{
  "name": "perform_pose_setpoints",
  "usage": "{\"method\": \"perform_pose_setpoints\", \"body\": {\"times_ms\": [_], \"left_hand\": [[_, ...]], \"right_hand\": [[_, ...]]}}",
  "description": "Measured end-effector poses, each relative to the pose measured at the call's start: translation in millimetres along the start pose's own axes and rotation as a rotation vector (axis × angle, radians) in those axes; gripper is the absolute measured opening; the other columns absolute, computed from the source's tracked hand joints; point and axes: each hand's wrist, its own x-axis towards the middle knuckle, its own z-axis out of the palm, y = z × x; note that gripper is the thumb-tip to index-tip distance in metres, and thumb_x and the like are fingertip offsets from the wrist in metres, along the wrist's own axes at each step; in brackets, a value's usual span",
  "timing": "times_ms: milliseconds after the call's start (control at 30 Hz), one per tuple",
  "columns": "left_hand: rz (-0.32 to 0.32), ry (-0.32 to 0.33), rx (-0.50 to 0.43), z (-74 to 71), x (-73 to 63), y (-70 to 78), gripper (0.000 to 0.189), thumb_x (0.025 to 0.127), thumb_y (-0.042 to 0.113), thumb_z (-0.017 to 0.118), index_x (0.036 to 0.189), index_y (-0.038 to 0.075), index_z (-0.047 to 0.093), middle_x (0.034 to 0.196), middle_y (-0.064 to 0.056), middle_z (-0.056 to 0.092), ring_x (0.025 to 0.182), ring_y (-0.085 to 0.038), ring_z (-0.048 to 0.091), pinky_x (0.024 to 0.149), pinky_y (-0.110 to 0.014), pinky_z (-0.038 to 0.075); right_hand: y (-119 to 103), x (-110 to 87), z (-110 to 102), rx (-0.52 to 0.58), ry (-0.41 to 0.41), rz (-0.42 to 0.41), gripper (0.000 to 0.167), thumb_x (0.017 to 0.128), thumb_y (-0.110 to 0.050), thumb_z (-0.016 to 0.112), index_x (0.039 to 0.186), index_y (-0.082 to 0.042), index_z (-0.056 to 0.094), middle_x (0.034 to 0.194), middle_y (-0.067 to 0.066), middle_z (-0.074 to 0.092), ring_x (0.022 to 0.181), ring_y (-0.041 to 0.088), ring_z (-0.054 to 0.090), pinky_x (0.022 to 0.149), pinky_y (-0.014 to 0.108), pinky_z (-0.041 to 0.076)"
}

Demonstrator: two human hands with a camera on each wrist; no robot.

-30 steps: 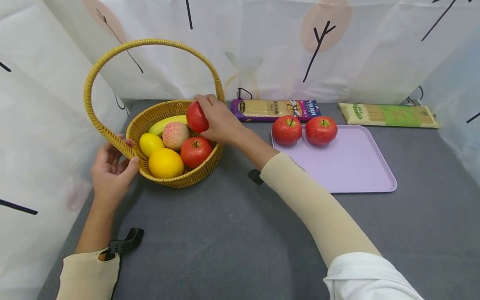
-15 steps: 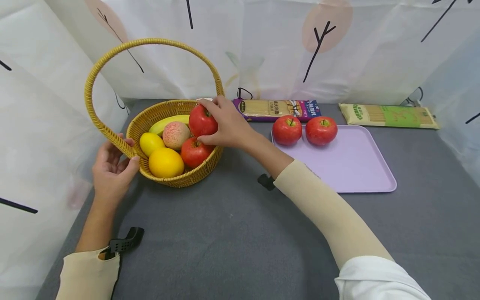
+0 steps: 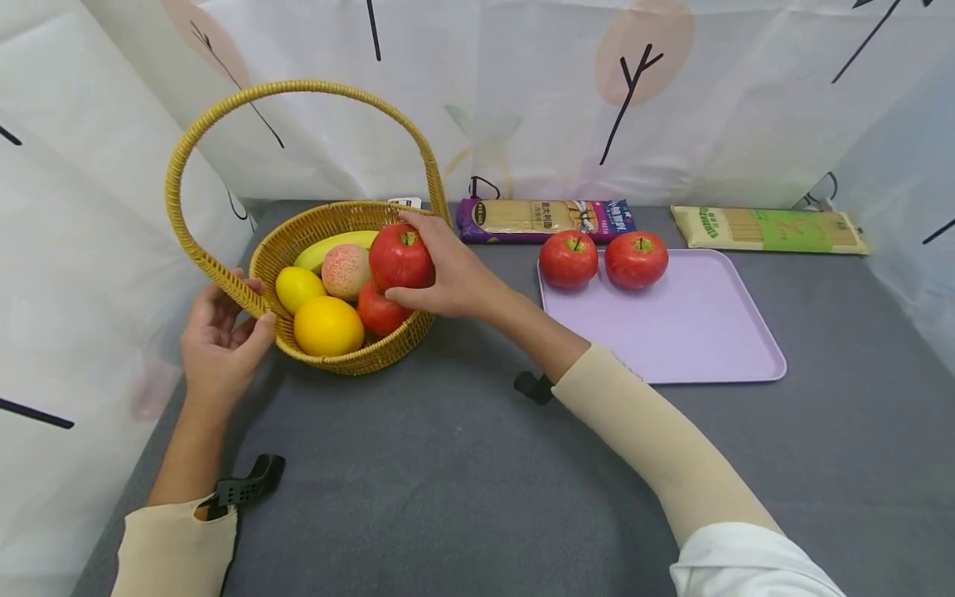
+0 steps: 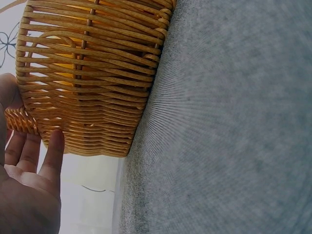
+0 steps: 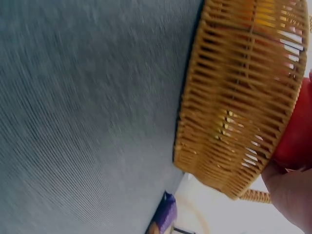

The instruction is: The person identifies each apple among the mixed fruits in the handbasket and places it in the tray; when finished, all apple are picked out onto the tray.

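Left grip (image 3: 224, 340) pinches the basket (image 3: 356, 366), right grip (image 3: 453, 269) clasps an apple (image 3: 400, 256) at its rim (image 3: 351, 205): apple-shifting, seemingly, next needing controlled lift or release!

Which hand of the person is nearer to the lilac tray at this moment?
The right hand. It holds a red apple at the right side of the wicker basket, left of the lilac tray. The left hand is farther, at the basket's left rim.

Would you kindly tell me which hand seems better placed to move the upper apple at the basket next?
Probably the right hand: it grips the upper apple, while the left hand holds the basket at its opposite side.
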Motion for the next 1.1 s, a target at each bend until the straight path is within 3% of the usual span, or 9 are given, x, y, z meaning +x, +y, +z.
{"method": "perform_pose_setpoints", "body": {"times_ms": [333, 667, 900, 1100], "left_hand": [[-0.005, 0.004, 0.021, -1.0, 1.2, -1.7, 0.058, 0.081, -0.019, 0.063, 0.135, -0.003, 0.054, 0.122, -0.024, 0.059, 0.112, -0.032, 0.056, 0.093, -0.022, 0.052], [-0.001, 0.006, -0.009, 0.0, -1.0, -1.9, 0.057, 0.08, -0.02, 0.062, 0.134, -0.004, 0.054, 0.12, -0.022, 0.061, 0.111, -0.031, 0.057, 0.091, -0.021, 0.052], [0.011, -0.004, 0.013, -1.9, -1.5, -2.1, 0.056, 0.082, -0.018, 0.062, 0.135, -0.003, 0.055, 0.122, -0.027, 0.059, 0.112, -0.031, 0.057, 0.092, -0.022, 0.052], [0.02, -0.011, 0.017, -0.9, -1.4, -1.0, 0.056, 0.082, -0.018, 0.062, 0.135, -0.004, 0.055, 0.121, -0.026, 0.059, 0.111, -0.031, 0.057, 0.092, -0.023, 0.052]], "right_hand": [[-4.0, -15.0, 15.8, 0.096, 0.137, -0.063, 0.086, 0.079, -0.03, 0.085, 0.148, -0.011, 0.036, 0.141, 0.006, 0.046, 0.122, 0.016, 0.049, 0.094, 0.031, 0.051], [-4.1, -24.4, 28.8, 0.102, 0.132, -0.147, 0.087, 0.082, -0.031, 0.083, 0.151, -0.014, 0.033, 0.142, 0.007, 0.042, 0.124, 0.015, 0.046, 0.096, 0.027, 0.05], [-15.1, -31.9, 32.6, 0.078, 0.168, -0.27, 0.083, 0.079, -0.024, 0.084, 0.146, -0.005, 0.039, 0.139, 0.011, 0.044, 0.123, 0.018, 0.044, 0.099, 0.026, 0.047], [-22.7, -38.6, 36.1, 0.154, 0.16, -0.244, 0.082, 0.078, -0.025, 0.085, 0.145, -0.006, 0.041, 0.137, 0.009, 0.046, 0.122, 0.016, 0.044, 0.094, 0.025, 0.05]]}}
